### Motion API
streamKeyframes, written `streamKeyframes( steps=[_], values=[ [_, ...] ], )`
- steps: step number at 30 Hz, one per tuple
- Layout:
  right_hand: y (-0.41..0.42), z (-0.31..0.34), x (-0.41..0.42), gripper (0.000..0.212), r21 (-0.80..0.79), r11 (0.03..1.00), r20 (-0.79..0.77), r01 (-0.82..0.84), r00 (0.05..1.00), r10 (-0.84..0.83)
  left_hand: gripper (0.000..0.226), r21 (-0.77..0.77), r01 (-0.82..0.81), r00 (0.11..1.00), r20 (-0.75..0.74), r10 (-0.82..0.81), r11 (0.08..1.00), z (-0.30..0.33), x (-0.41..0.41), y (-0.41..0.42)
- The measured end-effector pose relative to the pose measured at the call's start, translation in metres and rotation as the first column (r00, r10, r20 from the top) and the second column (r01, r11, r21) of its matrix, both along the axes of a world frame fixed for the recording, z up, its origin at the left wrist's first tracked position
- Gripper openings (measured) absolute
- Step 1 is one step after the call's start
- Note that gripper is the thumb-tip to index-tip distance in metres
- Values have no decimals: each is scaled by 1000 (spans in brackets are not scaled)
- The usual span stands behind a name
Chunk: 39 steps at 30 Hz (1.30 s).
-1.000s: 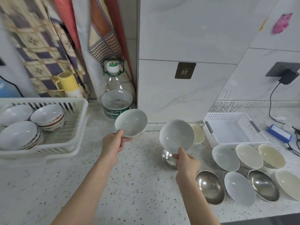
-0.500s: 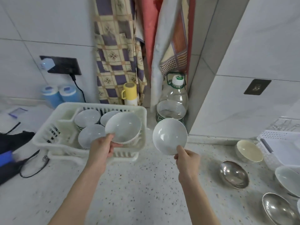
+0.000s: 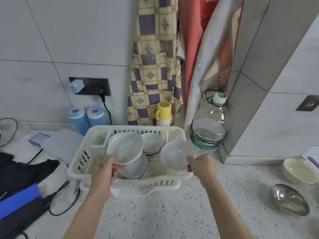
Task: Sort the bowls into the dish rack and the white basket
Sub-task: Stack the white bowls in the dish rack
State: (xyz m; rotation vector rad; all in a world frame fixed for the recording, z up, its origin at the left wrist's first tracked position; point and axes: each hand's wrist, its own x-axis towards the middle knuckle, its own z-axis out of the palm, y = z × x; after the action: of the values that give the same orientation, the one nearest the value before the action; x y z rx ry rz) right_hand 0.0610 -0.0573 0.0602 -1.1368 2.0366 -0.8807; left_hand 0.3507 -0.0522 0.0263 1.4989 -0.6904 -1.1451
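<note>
Both hands are loaded right now: the left hand pinches the rim of a white ceramic bowl with a reddish band under its lip, tipped and hovering right over the front stack of white bowls inside the white slatted plastic dish rack, while the right hand grips a plain white bowl by its near edge, over the rack's bare right half. If it were me, I'd level the left bowl first and let it nest squarely onto that stack, since it's tilted and could skid off. The right one has open floor just beneath it, but the rack's front rim sits close under that hand. Past the right hand there's a big clear plastic water jug tight against the rack's far corner, so not much swing room there. Further right on the speckled stone counter wait a cream bowl and a steel bowl.
</note>
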Motion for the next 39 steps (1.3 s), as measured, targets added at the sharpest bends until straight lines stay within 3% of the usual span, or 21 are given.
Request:
streamKeyframes(
  steps=[8, 20, 25, 30, 39],
  values=[
    [-14, -16, 18, 29, 152, 988, -63, -21, 998, 31, 40, -32, -86, 995, -47, 85, 996, -9, 5, -26],
    [-38, -31, 42, 18, 344, 923, -295, -173, 913, 281, 49, -89, -131, 989, -75, 124, 987, -19, 12, -46],
    [-47, -30, 45, 5, 451, 857, -247, -250, 888, 389, 35, -115, -83, 996, -33, 80, 990, -22, 12, -42],
    [-56, -27, 45, 11, 541, 787, -173, -297, 877, 449, 37, -134, -34, 999, 2, 34, 990, -22, 12, -41],
    [-61, -35, 46, 14, 625, 714, -236, -316, 796, 558, 42, -140, 23, 1000, 20, -21, 990, -21, 14, -39]
  ],
)
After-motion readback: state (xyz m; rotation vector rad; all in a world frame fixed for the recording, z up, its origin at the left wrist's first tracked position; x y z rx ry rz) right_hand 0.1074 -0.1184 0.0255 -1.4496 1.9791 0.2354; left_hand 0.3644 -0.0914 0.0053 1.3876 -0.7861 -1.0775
